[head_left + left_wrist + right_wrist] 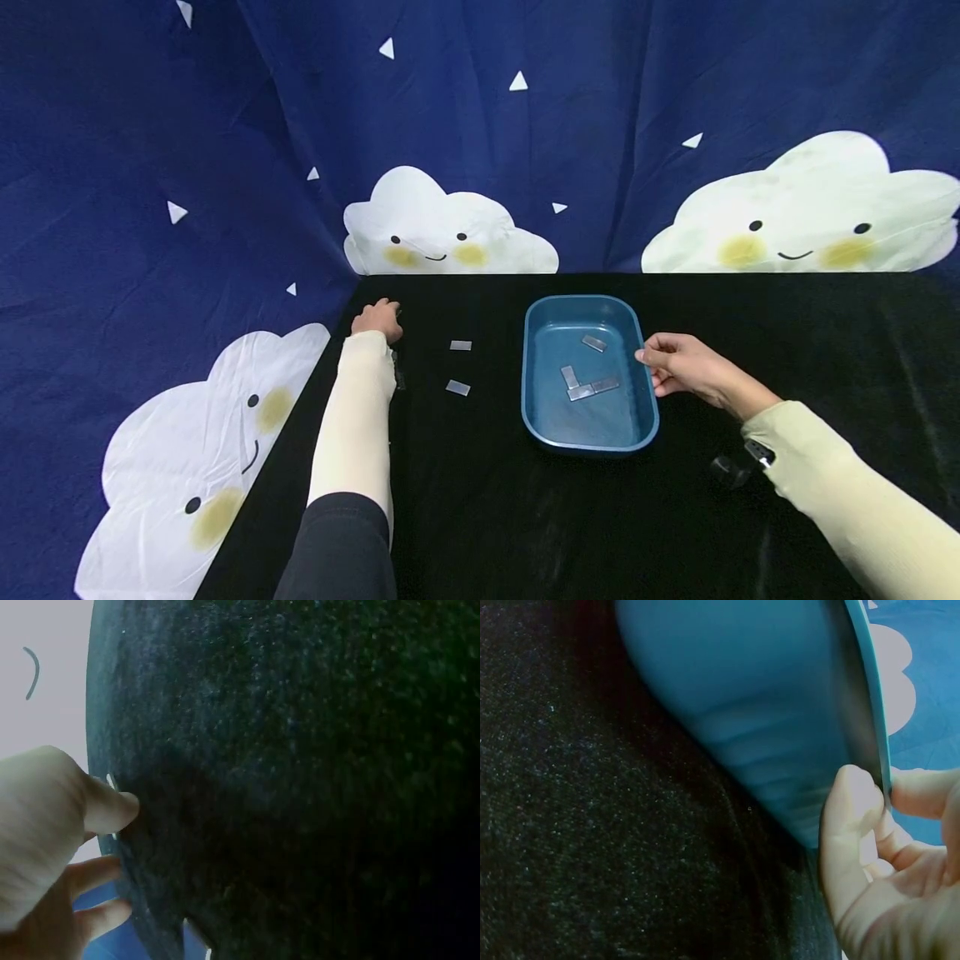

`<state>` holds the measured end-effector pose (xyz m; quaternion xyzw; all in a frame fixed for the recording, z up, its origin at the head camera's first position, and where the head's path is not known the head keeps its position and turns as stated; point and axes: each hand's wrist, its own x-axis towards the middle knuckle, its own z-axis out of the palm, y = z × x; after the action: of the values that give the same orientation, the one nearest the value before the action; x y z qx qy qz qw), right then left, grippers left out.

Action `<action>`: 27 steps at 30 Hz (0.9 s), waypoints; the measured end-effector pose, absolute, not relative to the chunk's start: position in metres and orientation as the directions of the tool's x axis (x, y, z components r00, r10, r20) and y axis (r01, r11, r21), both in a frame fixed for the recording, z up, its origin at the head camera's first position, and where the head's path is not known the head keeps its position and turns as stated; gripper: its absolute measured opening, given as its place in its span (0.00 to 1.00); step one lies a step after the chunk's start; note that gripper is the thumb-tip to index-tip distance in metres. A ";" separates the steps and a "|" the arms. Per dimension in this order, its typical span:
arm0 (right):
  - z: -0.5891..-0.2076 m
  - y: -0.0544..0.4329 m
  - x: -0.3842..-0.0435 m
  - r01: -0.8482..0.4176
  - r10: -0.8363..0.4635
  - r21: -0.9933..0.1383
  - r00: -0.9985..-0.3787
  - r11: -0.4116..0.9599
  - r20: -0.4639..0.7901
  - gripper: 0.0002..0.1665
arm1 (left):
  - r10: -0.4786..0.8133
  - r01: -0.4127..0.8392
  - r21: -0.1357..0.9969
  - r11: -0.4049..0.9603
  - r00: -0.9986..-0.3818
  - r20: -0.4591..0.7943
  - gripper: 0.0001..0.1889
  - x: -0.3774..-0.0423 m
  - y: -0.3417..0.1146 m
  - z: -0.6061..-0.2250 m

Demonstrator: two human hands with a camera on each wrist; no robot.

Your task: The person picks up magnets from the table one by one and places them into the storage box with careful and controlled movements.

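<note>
A blue rectangular plastic tub (588, 433) stands on the black tabletop, with several small silvery rectangular plates (595, 343) lying flat inside. My right hand (678, 367) pinches its right rim; in the right wrist view the thumb (851, 799) lies against the outer wall and a finger reaches over the rim. Far to the left, my left hand (378, 321) is at the back of the table. Its thumb (112, 810) and fingers pinch a small thin plate (112, 781), mostly hidden behind the thumb. Two plates, the farther (461, 345) and the nearer (458, 388), lie between that hand and the tub.
A black cloth covers the table (480, 500). Behind it and along its left side hangs a dark blue curtain (465, 108) with white clouds and triangles. Wrist-worn devices show at both sleeves, a black one (731, 471) below the right wrist.
</note>
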<state>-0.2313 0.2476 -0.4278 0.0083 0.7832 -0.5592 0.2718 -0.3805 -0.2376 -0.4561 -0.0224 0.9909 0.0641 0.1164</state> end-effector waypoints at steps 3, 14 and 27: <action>-0.428 0.248 -0.229 0.319 -0.291 -0.866 -0.849 0.384 -0.442 0.14 | -0.037 -0.072 0.136 0.988 -0.969 -0.244 0.32 -0.381 -0.235 -0.461; -0.430 0.249 -0.231 0.307 -0.295 -0.874 -0.854 0.376 -0.428 0.15 | -0.095 -0.101 0.074 0.992 -0.992 -0.089 0.18 -0.381 -0.233 -0.459; -0.431 0.247 -0.232 0.308 -0.274 -0.869 -0.862 0.387 -0.427 0.15 | -0.207 -0.213 0.056 0.976 -0.974 -0.096 0.17 -0.380 -0.243 -0.458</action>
<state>-0.2317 0.2474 -0.4310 0.0107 0.7901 -0.5537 0.2627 -0.3795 -0.2432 -0.4581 -0.1056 0.9929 0.0329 0.0447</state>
